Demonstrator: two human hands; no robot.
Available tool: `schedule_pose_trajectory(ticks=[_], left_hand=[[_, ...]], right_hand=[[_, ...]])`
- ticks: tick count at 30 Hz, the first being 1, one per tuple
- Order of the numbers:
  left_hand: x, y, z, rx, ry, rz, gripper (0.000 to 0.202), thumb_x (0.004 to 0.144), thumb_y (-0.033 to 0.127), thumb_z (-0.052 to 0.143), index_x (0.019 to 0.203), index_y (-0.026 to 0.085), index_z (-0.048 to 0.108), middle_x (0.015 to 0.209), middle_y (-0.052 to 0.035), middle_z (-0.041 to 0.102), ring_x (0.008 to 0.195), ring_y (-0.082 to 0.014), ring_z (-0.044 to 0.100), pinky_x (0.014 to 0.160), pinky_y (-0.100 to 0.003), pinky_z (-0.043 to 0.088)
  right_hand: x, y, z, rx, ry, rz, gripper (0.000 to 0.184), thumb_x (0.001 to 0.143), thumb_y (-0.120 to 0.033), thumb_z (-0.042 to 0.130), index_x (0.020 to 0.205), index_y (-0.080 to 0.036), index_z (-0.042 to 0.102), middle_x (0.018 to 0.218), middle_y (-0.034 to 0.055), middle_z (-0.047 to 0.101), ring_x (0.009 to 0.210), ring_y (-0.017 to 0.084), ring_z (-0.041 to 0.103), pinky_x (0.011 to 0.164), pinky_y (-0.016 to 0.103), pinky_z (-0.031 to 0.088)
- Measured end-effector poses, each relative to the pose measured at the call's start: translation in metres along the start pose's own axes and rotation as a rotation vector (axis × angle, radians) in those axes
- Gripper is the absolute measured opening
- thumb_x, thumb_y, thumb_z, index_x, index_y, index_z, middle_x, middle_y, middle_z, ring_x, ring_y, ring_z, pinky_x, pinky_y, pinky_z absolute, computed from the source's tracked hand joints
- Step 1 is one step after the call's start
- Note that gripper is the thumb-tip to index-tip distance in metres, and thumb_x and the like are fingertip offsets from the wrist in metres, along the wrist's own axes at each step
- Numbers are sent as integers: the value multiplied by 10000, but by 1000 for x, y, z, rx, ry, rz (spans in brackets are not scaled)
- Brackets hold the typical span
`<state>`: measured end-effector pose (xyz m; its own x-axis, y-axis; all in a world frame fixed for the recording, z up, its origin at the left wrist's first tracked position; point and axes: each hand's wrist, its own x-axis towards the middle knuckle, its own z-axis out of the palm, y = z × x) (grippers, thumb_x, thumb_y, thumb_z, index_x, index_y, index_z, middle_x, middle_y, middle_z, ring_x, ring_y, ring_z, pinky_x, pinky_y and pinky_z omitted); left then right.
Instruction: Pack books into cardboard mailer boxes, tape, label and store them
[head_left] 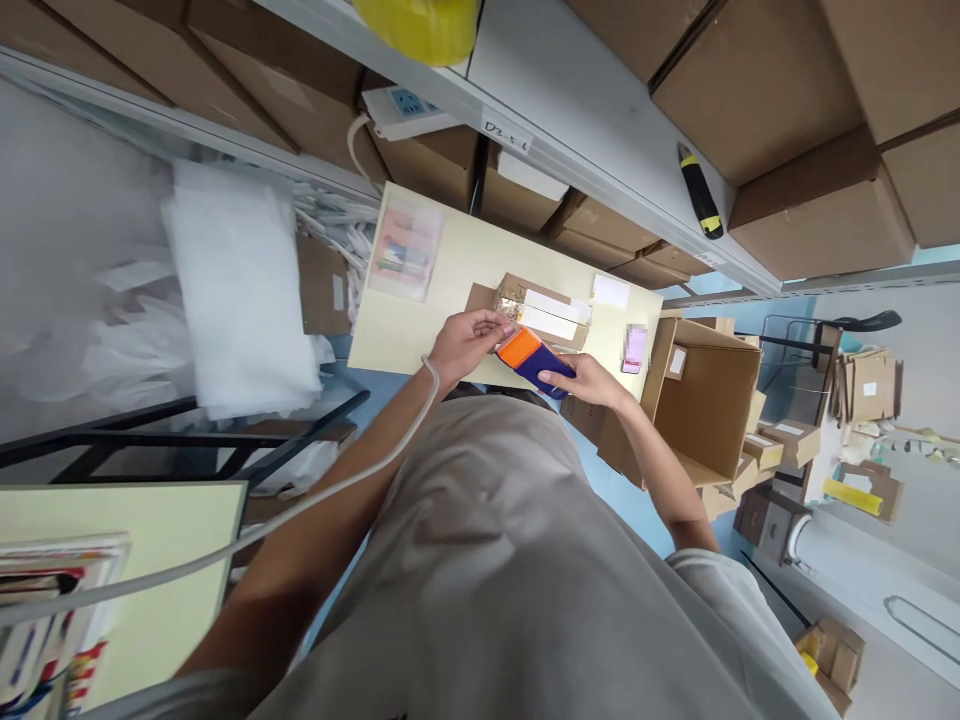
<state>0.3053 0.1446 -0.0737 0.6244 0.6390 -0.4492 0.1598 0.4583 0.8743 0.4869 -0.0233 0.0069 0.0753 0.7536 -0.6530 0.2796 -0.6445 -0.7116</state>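
Note:
A small orange and dark-blue box [530,357] is held tilted above the near edge of the pale yellow table [457,270]. My right hand [585,380] grips its blue end, thumb on top. At the orange end, the closed fingers of my left hand [469,345] pinch the box's edge; exactly what lies between the fingertips is hard to make out. Just beyond the hands, a taped brown carton [555,322] with a white label lies on the table.
A phone [634,348] and white paper [610,291] lie to the right. An open cardboard box [701,400] stands beyond them. A black-and-yellow cutter [700,192] rests on the shelf [585,110] above. White foam sheets [232,290] hang at left. A grey cord [360,465] runs to my left wrist.

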Motion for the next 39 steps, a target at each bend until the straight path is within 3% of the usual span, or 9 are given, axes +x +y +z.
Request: schedule_pose_trajectory(ticks=[4, 8, 12, 15, 21, 32, 39], left_hand=[[11, -10, -4, -91, 63, -61, 455, 686, 536, 1015, 891, 177, 826, 986, -110, 856, 955, -249, 787, 843, -340, 663], [39, -13, -16, -135, 262, -44, 266, 762, 358, 956, 865, 153, 823, 911, -89, 822, 841, -185, 734, 723, -270, 594], [65, -21, -14, -178, 304, -65, 175, 784, 260, 926, 835, 145, 804, 809, -54, 760, 718, -130, 647, 674, -254, 548], [73, -28, -9, -211, 335, -82, 140, 790, 245, 895, 844, 148, 810, 799, -40, 750, 671, -106, 592, 659, -247, 532], [74, -44, -12, -164, 395, -96, 186, 766, 286, 914, 842, 168, 792, 801, -40, 753, 764, -159, 669, 711, -279, 579], [82, -74, -14, -159, 428, -102, 154, 795, 292, 849, 870, 183, 770, 848, -39, 764, 805, -172, 672, 732, -289, 573], [90, -97, -14, -83, 466, -128, 143, 812, 277, 847, 863, 205, 734, 887, -52, 787, 930, -214, 734, 925, -336, 609]], right_hand=[[0, -3, -34, 103, -159, 123, 804, 846, -971, 755, 993, -180, 778, 931, 99, 886, 837, 238, 846, 753, 303, 671], [-3, -11, -74, 16, -148, 232, 694, 848, -870, 866, 913, -187, 761, 865, 97, 879, 797, 239, 848, 700, 281, 660], [16, -14, -107, -84, -99, 225, 653, 874, -824, 873, 906, -185, 747, 814, 78, 849, 738, 218, 807, 672, 284, 627], [40, -9, -119, -199, -118, 194, 698, 860, -857, 846, 893, -165, 759, 813, 75, 835, 732, 208, 770, 690, 288, 590], [69, 7, -117, -240, -178, 201, 748, 816, -884, 845, 962, -153, 788, 869, 68, 828, 749, 195, 721, 699, 283, 557], [71, 14, -103, -266, -165, 225, 791, 782, -936, 770, 941, -162, 784, 863, 57, 802, 763, 205, 694, 697, 295, 535], [79, 9, -100, -224, -173, 236, 757, 792, -908, 836, 903, -164, 757, 824, 61, 773, 724, 180, 667, 679, 288, 520]])
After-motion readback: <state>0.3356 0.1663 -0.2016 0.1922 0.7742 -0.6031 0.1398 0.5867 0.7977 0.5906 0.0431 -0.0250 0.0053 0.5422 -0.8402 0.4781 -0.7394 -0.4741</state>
